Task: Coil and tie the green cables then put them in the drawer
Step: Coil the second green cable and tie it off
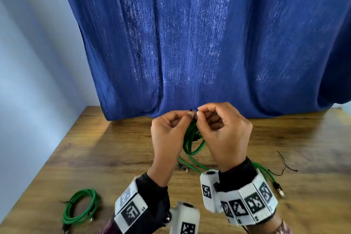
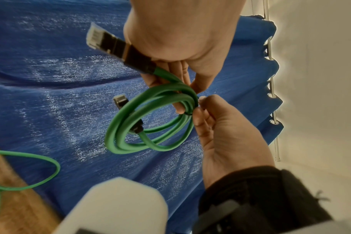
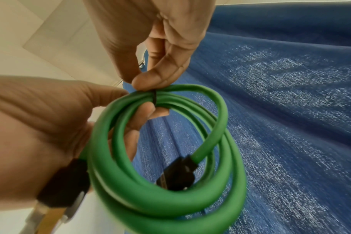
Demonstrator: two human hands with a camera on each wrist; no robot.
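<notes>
White marker-patterned wrist units (image 1: 245, 203) sit nearest the lens, strapped over black cuffs on both forearms. Above them the left hand (image 1: 167, 135) and right hand (image 1: 226, 135) are raised over the wooden desk (image 1: 106, 154), fingertips meeting; both are curled, pinching a thin black tie (image 3: 155, 96) that wraps the top of the coiled green round-jacketed cable (image 3: 170, 182). In the right wrist view the right hand also has fingers threaded through the coil, with one black-booted plug (image 3: 66, 190) lying against its palm; the second plug (image 3: 178, 174) hangs inside the loops. Judged handling: the cable is light, rubbery and springy, so its loops will tend to splay unless the bundle is held at the tied point; the tie is thin and slippery, best pinched close to the bundle. A second green cable, already coiled (image 1: 81, 207), lies on the desk at the near left, apparently tied, though that cannot be confirmed. A third, loose green cable (image 1: 266, 175) trails under the right wrist, its plugs lying on the desk to either side. Spare thin black ties (image 1: 284, 165) lie on the desk to the right. Behind hangs a blue pleated curtain (image 1: 209, 43). No drawer is visible in any view. The loose cable beneath the hands could snag the held coil when it is lowered.
</notes>
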